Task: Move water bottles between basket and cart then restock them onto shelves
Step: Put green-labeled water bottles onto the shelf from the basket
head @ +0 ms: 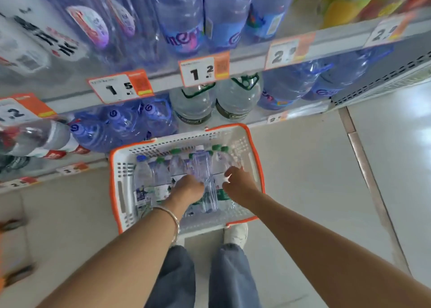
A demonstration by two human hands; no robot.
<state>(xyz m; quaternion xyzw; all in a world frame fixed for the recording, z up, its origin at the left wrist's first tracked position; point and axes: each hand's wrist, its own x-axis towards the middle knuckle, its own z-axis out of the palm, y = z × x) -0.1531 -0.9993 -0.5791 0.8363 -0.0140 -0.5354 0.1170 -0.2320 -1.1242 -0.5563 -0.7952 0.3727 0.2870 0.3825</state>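
A white basket with an orange rim (113,179) stands on the floor in front of my feet. Several small water bottles (161,177) with green and blue caps lie in a row inside it. One clear bottle (205,168) lies lengthwise on top of them, between my hands. My left hand (187,187), with a bracelet on the wrist, is curled against that bottle's left side and grips it. My right hand (238,183) hovers just right of the bottle with its fingers spread, holding nothing.
Shelves (163,84) with orange-and-white price tags rise directly behind the basket. Large blue water jugs (121,126) and green-handled clear jugs (238,98) fill the lower shelf. Pale tiled floor (314,168) stretches to the right. My shoe (236,234) touches the basket's near edge.
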